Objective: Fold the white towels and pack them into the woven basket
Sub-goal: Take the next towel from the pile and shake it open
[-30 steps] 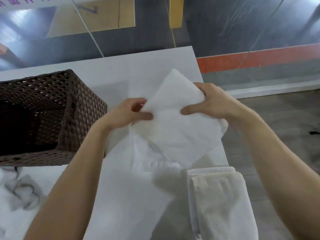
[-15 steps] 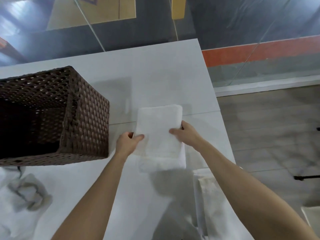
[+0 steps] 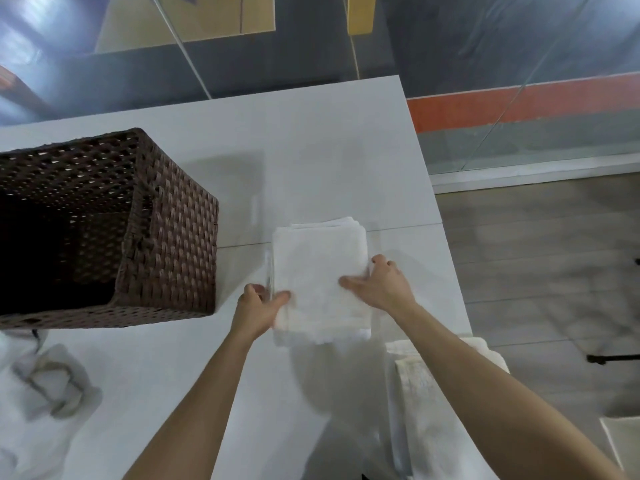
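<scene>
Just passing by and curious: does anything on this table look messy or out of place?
Only the crumpled towels at the near left, in front of the woven basket. They lie bunched in a heap, unlike the neatly folded towel in the middle. They are likely just waiting to be folded.

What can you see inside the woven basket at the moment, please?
Inside the woven basket only its brown inner walls show, and nothing white is visible. Its floor lies in deep shadow and its left part runs out of frame.
</scene>
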{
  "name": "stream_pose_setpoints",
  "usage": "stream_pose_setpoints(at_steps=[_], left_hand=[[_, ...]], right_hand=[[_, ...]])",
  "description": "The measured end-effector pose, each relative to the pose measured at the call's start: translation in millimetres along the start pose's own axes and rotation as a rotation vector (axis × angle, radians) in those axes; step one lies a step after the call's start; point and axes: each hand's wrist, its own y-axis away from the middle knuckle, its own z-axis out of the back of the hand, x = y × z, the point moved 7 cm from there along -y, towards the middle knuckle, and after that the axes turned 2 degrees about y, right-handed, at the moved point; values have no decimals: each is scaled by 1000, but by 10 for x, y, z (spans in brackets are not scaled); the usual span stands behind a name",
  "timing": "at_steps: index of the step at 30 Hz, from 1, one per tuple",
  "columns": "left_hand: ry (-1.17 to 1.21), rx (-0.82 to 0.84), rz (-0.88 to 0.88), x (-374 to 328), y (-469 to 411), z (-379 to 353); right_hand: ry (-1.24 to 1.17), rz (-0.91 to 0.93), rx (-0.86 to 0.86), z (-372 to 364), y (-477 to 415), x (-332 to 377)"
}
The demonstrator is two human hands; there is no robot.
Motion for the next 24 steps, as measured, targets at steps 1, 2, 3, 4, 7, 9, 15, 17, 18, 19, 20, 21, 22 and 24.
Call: stream_pose_setpoints(at_steps=[1,2,3,4,7,9,15,17,18,19,20,21,22,24], left_hand=[[90,8,14,8,-8,-28],[171,26,20,0,-2,-59],[211,37,14,-12,-11,-89],[220,39,-5,-45,-7,-106],[211,47,-37,-209,-24,-186],[187,80,-62,-395,-24,-329],[135,244,-144,-910,112,-1196],[120,271,-181,-997,193,-1449],[117,286,-191,-1028,233,-1553],[113,299,-191,-1047,269,-1632],[108,309,-191,-1050,286,-1695],[97,317,-188,-1039,303,-1738],[85,325,-188,-1031,323,-1758],[41,339,-189,-983,340,-1737]], right_hand=[[-45,-16,37,-36,-18,-10],[-102,-24,88,-72,-30,-6],[-156,-24,129,-100,-47,3],[-190,-15,148,-112,-69,9],[-226,-7,141,-30,-149,-22],[-248,-16,112,139,-219,-138],[-332,-137,-18,835,-277,-982],[-332,-165,-60,979,-218,-1232],[-318,-176,-78,1030,-191,-1329],[-298,-181,-92,1081,-158,-1398],[-271,-196,-97,1116,-123,-1452],[-234,-206,-98,1150,-66,-1472],[-171,-211,-110,1189,-1,-1462],[31,-122,-230,1307,165,-1282]])
